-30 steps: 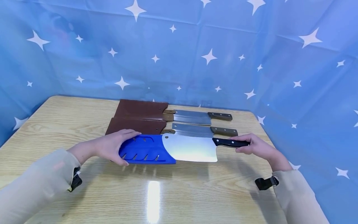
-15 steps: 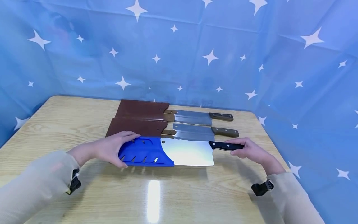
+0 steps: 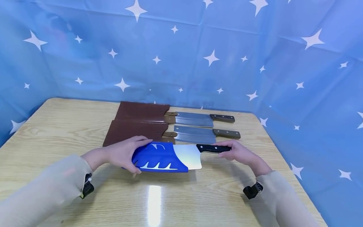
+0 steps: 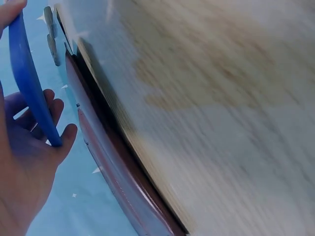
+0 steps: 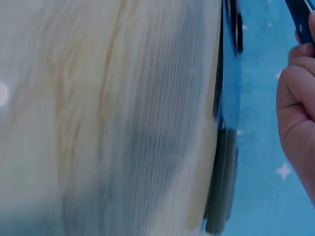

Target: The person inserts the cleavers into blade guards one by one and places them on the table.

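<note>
My left hand (image 3: 123, 154) grips the closed end of a blue slotted blade sheath (image 3: 163, 156), thumb at the near edge and fingers at the far edge. A cleaver (image 3: 193, 156) lies more than half inside it; bright blade shows through the slots and at the open right end. By its black riveted handle (image 3: 208, 148), my right hand (image 3: 241, 154) holds the cleaver. Both are raised over the table, with a shadow below. In the left wrist view the sheath (image 4: 30, 73) appears edge-on within the hand. The right wrist view catches only part of the handle (image 5: 300, 22).
Behind the hands, two brown sheaths (image 3: 141, 112) lie on the wooden table (image 3: 113, 195). To their right are two more cleavers, a far one (image 3: 195, 119) and a nearer one (image 3: 195, 134). A blue star-patterned curtain (image 3: 181, 47) stands behind the table.
The right hand has moved left, pushing the cleaver deeper into the blue sheath, so less blade shows. The left hand and sheath have shifted slightly right and nearer.
</note>
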Demonstrator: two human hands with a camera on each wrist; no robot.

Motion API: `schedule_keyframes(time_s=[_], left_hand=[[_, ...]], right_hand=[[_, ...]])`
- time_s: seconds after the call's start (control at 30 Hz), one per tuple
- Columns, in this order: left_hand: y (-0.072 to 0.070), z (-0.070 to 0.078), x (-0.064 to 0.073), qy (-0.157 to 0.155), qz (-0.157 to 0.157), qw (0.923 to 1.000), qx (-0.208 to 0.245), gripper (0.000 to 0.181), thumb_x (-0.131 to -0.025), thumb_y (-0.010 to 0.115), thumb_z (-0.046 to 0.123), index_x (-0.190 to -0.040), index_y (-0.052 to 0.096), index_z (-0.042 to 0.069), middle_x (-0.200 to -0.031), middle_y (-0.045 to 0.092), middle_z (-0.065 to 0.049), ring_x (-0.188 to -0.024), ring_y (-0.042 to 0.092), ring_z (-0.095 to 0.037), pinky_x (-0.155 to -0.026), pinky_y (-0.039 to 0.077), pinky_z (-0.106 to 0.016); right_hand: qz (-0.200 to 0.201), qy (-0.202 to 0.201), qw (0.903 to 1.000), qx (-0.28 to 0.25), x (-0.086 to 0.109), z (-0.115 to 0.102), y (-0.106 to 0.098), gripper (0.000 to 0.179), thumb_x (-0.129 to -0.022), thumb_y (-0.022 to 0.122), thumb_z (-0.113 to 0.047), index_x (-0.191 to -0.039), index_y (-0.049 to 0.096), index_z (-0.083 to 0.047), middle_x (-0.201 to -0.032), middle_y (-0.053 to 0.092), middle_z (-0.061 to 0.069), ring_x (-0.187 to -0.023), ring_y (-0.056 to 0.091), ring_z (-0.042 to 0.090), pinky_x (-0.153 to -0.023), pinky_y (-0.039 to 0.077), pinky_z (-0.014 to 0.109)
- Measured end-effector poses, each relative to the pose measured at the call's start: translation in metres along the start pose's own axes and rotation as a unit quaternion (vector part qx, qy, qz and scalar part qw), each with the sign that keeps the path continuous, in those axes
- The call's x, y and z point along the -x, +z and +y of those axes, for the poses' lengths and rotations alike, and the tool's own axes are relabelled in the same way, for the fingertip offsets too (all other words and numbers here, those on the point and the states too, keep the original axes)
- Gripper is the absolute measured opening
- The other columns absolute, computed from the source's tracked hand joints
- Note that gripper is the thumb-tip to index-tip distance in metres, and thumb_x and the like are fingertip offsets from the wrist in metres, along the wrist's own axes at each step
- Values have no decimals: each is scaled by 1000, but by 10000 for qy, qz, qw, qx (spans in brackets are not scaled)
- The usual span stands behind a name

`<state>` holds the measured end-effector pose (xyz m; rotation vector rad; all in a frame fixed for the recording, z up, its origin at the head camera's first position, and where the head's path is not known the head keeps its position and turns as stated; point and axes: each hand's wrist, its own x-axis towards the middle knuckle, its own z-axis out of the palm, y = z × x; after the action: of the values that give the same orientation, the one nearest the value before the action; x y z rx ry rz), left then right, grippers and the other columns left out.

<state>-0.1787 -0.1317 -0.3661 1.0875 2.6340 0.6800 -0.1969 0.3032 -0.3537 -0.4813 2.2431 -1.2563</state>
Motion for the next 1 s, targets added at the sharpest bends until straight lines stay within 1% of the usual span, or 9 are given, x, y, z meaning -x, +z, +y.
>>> schedule_keyframes(time_s=[0.2, 0.37, 0.5, 0.57, 0.63, 0.77, 0.83, 0.93, 1.0], left_hand=[[3, 7, -10, 5, -67, 10000, 36, 100, -64, 78, 46, -144, 33, 5, -141, 38, -12, -127, 40, -30, -97, 43, -48], [6, 7, -10, -82, -101, 9999, 2, 100, -64, 78, 45, -144, 33, 5, -141, 38, -12, -127, 40, -29, -97, 43, -48], [8, 6, -9, -136, -103, 9998, -60, 100, -64, 78, 45, -145, 32, 6, -141, 38, -10, -127, 39, -28, -98, 42, -47], [9, 6, -8, -167, -74, 9997, -143, 101, -64, 78, 45, -144, 32, 6, -140, 39, -10, -127, 39, -27, -99, 41, -47], [11, 5, -6, -188, -8, 9995, -267, 101, -63, 78, 46, -143, 33, 6, -139, 40, -10, -127, 39, -27, -100, 40, -48], [16, 3, -4, -51, 264, 9972, -698, 101, -61, 78, 50, -140, 38, 2, -134, 44, -11, -124, 38, -28, -102, 34, -50], [19, 2, -3, 5, 309, 9962, -819, 101, -60, 78, 51, -139, 40, 1, -132, 45, -12, -122, 39, -27, -101, 33, -49], [23, 0, -1, 67, 232, 9962, -835, 101, -60, 78, 52, -138, 41, 0, -130, 45, -12, -120, 39, -26, -99, 33, -48], [25, -1, 0, 45, 145, 9967, -798, 101, -60, 78, 52, -138, 41, 0, -131, 45, -12, -120, 39, -26, -99, 34, -48]], right_hand=[[-10, 16, 9999, 141, -11, -10, 13, 54, -89, 63, -16, -136, 45, 1, -52, 20, -8, -46, 15, 15, -47, 27, 29], [-52, 96, 9997, 224, -19, -9, 16, 52, -89, 62, -14, -136, 46, -1, -52, 20, -7, -46, 15, 15, -47, 27, 28], [14, 132, 9987, 484, -24, -7, 18, 50, -88, 64, -14, -135, 49, -3, -54, 29, -6, -45, 21, 12, -47, 30, 26], [54, 23, 9969, 779, -27, -7, 20, 49, -87, 65, -15, -133, 52, -3, -64, 46, -2, -49, 31, 9, -50, 34, 25], [89, -131, 9934, 1132, -30, -7, 22, 48, -87, 66, -18, -131, 54, -4, -84, 61, 6, -58, 41, 7, -55, 38, 24], [6, -350, 9865, 1599, -33, -8, 24, 46, -87, 65, -16, -131, 55, -6, -118, 61, 18, -72, 52, 11, -67, 43, 26], [-101, -481, 9826, 1794, -33, -7, 25, 45, -88, 64, -16, -131, 55, -6, -125, 58, 20, -87, 58, 18, -74, 45, 28], [-273, -629, 9751, 2110, -34, -6, 28, 46, -88, 64, -17, -131, 55, -6, -127, 57, 17, -104, 56, 26, -84, 45, 31], [-338, -694, 9707, 2275, -35, -6, 32, 46, -87, 65, -18, -130, 56, -6, -120, 59, 14, -104, 54, 24, -82, 45, 30]])
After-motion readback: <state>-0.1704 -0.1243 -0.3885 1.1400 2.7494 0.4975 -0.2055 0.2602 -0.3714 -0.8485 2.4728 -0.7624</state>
